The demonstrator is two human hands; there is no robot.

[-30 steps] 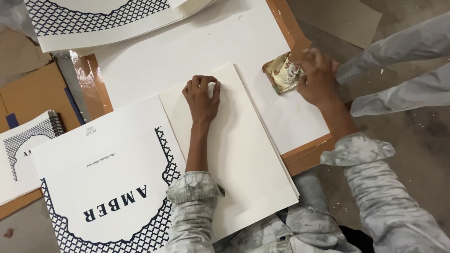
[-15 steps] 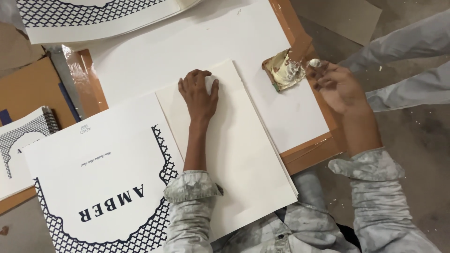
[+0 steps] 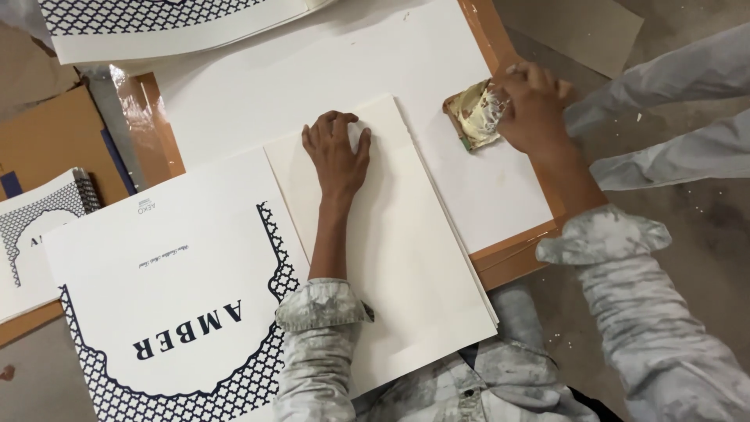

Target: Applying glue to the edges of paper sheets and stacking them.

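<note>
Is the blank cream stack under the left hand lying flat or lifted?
Flat: the blank stack lies flush on the board, left hand pressing its top; no corner raised.

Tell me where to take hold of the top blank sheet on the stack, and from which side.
Take the top blank sheet at its far right corner, coming in from the right. That corner lies bare, the stack's right edges are fanned so a fingertip can lift one sheet, and the left hand presses only the upper left part.

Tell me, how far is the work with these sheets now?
Done: one printed sheet lies face up beside the stack. In hand: left hand presses the blank cream stack; right hand touches the small glue-smeared dish. Left: many blank sheets remain stacked.
</note>
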